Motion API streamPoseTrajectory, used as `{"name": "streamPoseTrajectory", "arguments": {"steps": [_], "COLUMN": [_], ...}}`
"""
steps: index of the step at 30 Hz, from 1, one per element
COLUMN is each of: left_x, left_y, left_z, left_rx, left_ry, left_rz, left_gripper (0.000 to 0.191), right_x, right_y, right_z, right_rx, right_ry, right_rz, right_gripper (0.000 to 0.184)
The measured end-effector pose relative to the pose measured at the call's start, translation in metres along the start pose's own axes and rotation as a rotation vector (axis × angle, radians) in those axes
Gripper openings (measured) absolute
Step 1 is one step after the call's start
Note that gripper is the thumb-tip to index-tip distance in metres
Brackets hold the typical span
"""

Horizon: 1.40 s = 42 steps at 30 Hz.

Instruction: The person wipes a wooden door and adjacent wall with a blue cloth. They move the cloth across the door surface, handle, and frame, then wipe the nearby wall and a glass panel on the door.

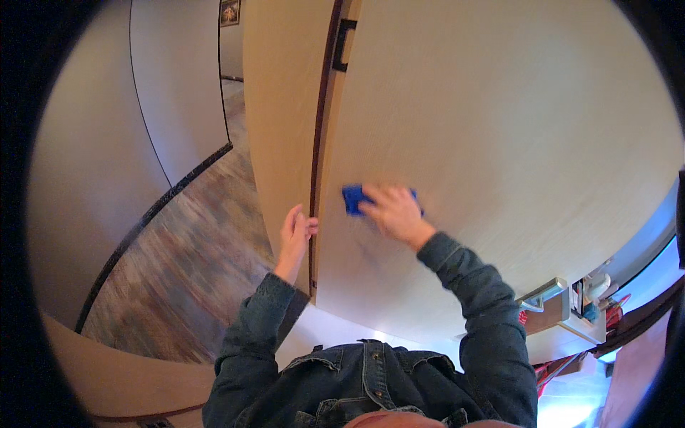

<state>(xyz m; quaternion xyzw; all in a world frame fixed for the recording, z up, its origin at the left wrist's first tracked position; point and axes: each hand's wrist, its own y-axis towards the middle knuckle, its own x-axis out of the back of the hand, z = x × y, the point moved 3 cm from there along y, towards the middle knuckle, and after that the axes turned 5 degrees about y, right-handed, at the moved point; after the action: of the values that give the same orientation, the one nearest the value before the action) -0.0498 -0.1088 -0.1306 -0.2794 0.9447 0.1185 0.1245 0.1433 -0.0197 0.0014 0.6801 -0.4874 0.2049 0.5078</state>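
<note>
A blue cloth or sponge (353, 200) lies flat against the pale wood-grain door (481, 134), and my right hand (395, 213) is pressed over it, slightly blurred. Parts of the blue thing show on both sides of the fingers. My left hand (297, 232) is at the door's left edge, beside the dark strip of the frame, fingers partly curled and holding nothing that I can see. Above both hands, a dark metal latch plate (343, 45) sits at the edge of the door.
A wood-look floor (198, 257) runs along the left, bordered by dark baseboard (128, 241) and grey wall panels (96, 160). At the lower right is a white shelf unit (583, 326) with small items on it. A framed picture (230, 12) hangs at the top left.
</note>
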Motion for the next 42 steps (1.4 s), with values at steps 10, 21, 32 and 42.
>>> {"name": "streamPoseTrajectory", "arguments": {"steps": [10, 21, 32, 42], "left_x": [0.061, 0.07, 0.036, -0.019], "left_y": [-0.048, -0.07, -0.067, -0.065], "left_z": [0.024, 0.029, 0.03, 0.049], "left_rx": [0.101, 0.181, 0.222, 0.239], "left_ry": [-0.051, 0.053, 0.077, 0.166], "left_rz": [-0.095, -0.125, 0.05, 0.282], "left_gripper": [0.037, 0.037, 0.039, 0.037], "right_x": [0.173, -0.116, 0.038, 0.121], "right_y": [0.162, 0.006, 0.013, -0.03], "right_z": [-0.081, 0.057, -0.031, -0.078], "right_rx": [-0.252, 0.06, -0.088, -0.188], "right_ry": [-0.422, 0.103, -0.096, -0.364], "right_rz": [-0.768, 0.095, -0.252, -0.595], "right_gripper": [0.036, 0.028, 0.025, 0.03]}}
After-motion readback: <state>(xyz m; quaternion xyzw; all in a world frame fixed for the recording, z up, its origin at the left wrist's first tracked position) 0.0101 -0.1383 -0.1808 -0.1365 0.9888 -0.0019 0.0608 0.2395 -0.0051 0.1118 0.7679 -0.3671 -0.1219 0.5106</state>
